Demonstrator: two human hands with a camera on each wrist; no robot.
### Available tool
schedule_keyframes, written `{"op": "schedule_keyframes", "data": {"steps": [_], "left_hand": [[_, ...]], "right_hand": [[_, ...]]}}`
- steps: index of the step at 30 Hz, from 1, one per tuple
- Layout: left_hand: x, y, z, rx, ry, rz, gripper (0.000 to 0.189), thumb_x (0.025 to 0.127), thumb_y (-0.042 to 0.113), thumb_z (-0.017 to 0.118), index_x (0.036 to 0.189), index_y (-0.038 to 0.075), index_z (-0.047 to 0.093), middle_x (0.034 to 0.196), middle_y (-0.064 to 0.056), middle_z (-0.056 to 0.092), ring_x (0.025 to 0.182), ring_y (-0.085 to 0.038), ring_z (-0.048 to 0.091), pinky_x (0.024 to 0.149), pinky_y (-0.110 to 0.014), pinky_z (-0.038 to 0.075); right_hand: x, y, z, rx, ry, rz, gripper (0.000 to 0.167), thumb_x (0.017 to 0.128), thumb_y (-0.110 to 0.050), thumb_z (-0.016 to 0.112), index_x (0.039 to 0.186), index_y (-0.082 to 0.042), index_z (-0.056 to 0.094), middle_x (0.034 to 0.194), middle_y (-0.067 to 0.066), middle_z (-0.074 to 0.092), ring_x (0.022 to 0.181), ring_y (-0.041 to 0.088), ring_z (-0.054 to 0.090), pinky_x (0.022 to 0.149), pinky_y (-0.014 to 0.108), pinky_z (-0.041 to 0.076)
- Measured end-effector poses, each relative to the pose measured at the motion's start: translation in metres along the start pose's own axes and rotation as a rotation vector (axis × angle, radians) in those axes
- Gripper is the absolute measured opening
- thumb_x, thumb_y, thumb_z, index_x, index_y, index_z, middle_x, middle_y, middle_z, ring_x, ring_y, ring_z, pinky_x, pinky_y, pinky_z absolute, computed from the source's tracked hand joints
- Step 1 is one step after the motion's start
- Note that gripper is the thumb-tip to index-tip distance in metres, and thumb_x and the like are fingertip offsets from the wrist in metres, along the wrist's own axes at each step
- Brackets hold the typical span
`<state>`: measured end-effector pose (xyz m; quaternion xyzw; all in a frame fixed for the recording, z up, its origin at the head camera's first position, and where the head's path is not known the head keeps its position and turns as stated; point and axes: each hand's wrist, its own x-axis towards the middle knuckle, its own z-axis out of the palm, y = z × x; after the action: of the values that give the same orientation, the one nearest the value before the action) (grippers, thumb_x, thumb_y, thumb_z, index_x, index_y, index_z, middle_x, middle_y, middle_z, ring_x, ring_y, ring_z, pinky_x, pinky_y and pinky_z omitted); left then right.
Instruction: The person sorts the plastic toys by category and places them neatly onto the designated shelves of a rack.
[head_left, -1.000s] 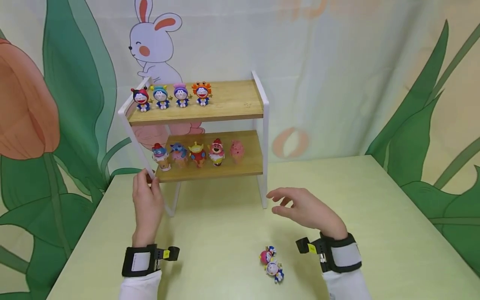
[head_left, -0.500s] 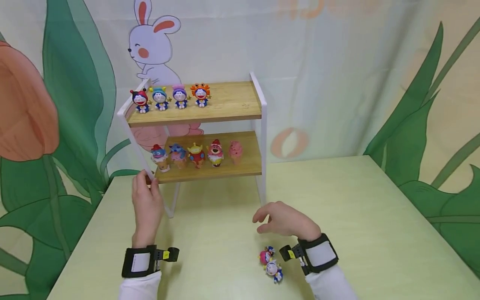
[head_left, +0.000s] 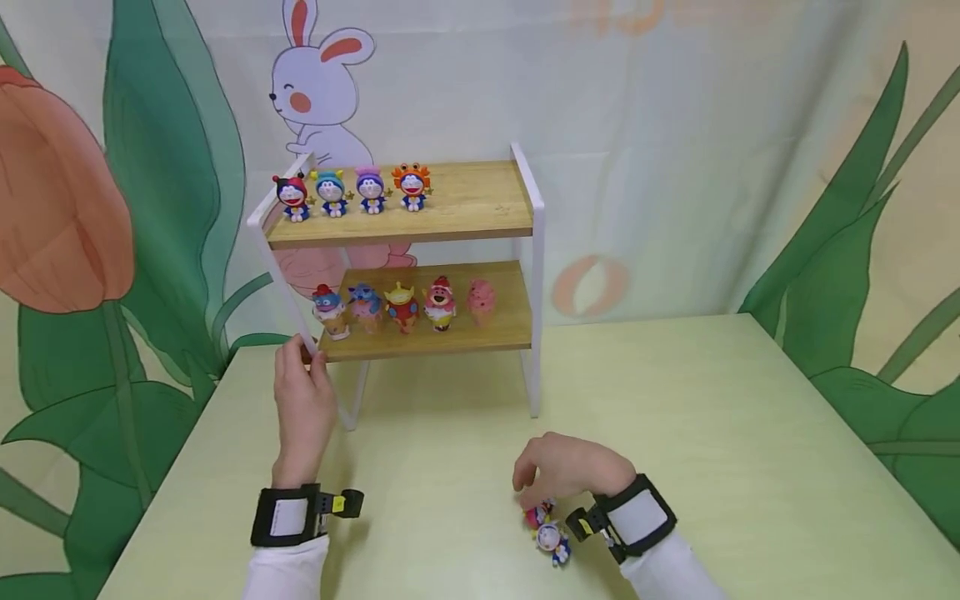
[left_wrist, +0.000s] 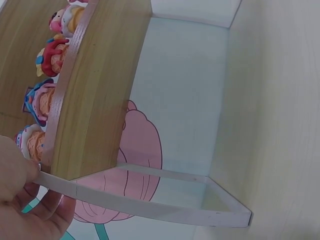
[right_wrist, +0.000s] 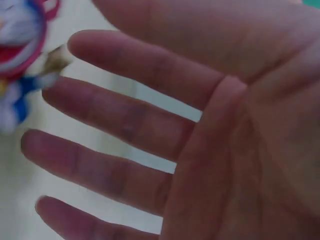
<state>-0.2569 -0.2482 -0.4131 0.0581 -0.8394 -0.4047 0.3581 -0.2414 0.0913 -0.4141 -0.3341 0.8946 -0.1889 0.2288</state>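
Note:
My left hand (head_left: 303, 412) grips the white side frame (left_wrist: 150, 204) of a two-tier wooden shelf (head_left: 480, 217) at its lower left, thumb in front and fingers behind. Over the table, my right hand (head_left: 573, 467) reaches down with loosely bent fingers. Its fingertips are right at a small figurine with a pink-red hood (head_left: 534, 517), partly hidden by the hand. The same figurine (right_wrist: 17, 55) appears blurred beyond the fingertips in the right wrist view, outside the palm. Beside it lies a second figurine with a white face and blue body (head_left: 551, 540).
Several hooded figurines, including one with an orange crab hood (head_left: 412, 187), stand on the left of the top tier. Ice-cream-cone figures (head_left: 402, 308) line the lower tier. The pale green table (head_left: 712, 417) meets a printed curtain (head_left: 645, 167) behind.
My right hand has moved left and down from beside the shelf's right leg to the pink-hooded figurine. The left hand keeps its grip on the shelf frame.

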Motion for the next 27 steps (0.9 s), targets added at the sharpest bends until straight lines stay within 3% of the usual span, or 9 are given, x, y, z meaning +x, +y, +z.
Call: {"op": "schedule_keyframes", "data": {"steps": [9,14,27], "left_hand": [[-0.002,-0.003,-0.002,0.002,-0.007,0.010,0.032,0.102,0.004,0.046,0.132,-0.004,0.040,0.114,-0.020,0.046,0.100,-0.030,0.049,0.083,-0.040,0.046],[0.000,-0.002,-0.001,-0.001,0.003,0.037,0.031,0.102,0.004,0.046,0.132,-0.004,0.041,0.114,-0.020,0.046,0.100,-0.031,0.049,0.082,-0.040,0.046],[-0.001,-0.002,0.001,-0.006,0.005,0.041,0.032,0.102,0.003,0.047,0.132,-0.004,0.041,0.115,-0.021,0.046,0.099,-0.030,0.049,0.082,-0.040,0.046]], "right_hand": [[0.008,0.019,0.008,0.000,0.008,-0.076,0.008,0.089,-0.016,0.069,0.083,-0.018,0.074,0.073,-0.013,0.061,0.067,0.004,0.053,0.063,0.025,0.045],[0.005,0.021,0.004,0.050,-0.023,-0.033,0.005,0.085,-0.023,0.075,0.081,-0.022,0.073,0.074,-0.013,0.063,0.069,0.005,0.056,0.066,0.027,0.046],[0.001,0.020,0.005,0.063,-0.054,0.026,0.013,0.077,-0.018,0.082,0.075,-0.020,0.070,0.070,-0.011,0.064,0.067,0.007,0.054,0.063,0.027,0.044]]}}
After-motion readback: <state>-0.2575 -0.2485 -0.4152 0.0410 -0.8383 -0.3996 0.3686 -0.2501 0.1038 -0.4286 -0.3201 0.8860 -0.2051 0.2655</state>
